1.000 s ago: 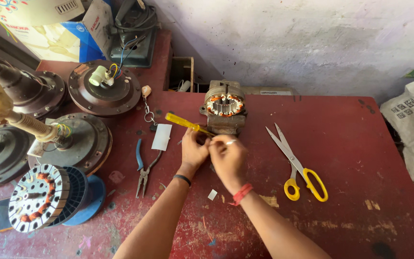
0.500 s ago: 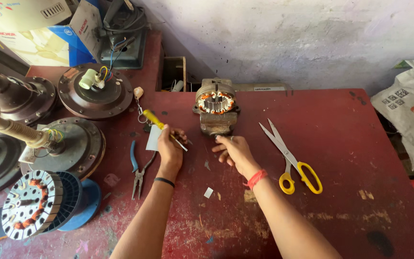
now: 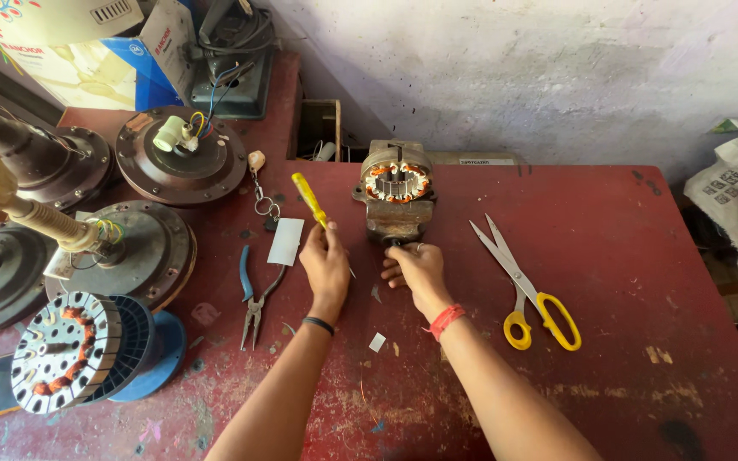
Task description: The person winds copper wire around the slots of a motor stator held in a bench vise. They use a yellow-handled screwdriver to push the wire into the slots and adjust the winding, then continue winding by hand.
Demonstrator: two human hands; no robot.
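The left hand [image 3: 325,266] is clenched around a yellow-handled screwdriver [image 3: 311,199], whose handle slants up and away to the left while the thin metal shaft pokes out below the hand toward the right. The right hand [image 3: 416,271] rests on the red table [image 3: 625,282] right at the front foot of a small motor stator [image 3: 396,189], a grey metal block with copper windings showing in its round top; its fingers [image 3: 393,270] are curled loosely and touch the base of the block, though whether they actually grip anything there cannot be told. The stator stands upright near the back edge of the table, just beyond both hands. Just left of the left hand lies a small white card [image 3: 285,242], and beside it blue-handled pliers [image 3: 254,294] lie flat. To the right, well apart from the right hand, yellow-handled scissors [image 3: 527,290] lie with their blades open. Several round ceiling-fan motor housings [image 3: 183,160] crowd the left side of the table, along with a blue spool [image 3: 143,354] bearing a wound stator disc [image 3: 60,352]
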